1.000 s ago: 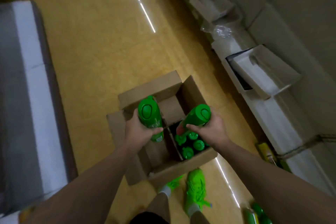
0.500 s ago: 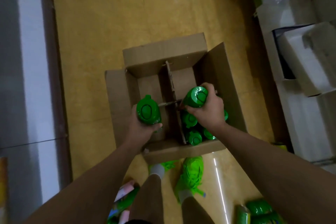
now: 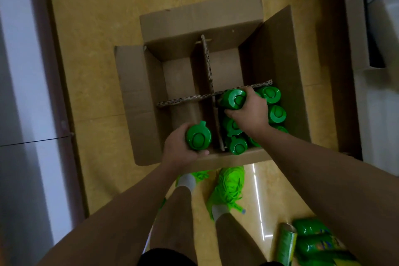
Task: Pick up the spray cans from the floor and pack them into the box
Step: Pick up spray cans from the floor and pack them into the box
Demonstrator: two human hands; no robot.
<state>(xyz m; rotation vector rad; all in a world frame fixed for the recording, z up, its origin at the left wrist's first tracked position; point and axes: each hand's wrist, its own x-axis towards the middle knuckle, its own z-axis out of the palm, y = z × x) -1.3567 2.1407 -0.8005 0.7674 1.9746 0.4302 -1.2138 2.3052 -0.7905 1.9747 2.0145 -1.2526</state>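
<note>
Green round-topped spray cans fill our hands: our left hand (image 3: pixel 180 149) grips one (image 3: pixel 198 138), our right hand (image 3: pixel 250 112) grips another (image 3: pixel 234 99), over the brown cardboard box (image 3: pixel 140 101).

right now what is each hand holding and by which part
Left hand grips a green-capped spray can just below its cap; right hand grips another the same way.

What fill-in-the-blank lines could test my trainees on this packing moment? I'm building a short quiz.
1. Each hand grips one green ____.
2. The cardboard divider splits the box into ____ compartments.
3. The right hand holds its load over the near-____ compartment, where other green caps already show.
4. The left hand holds its load over the near-____ compartment.

Missing words: can; four; right; left
</note>
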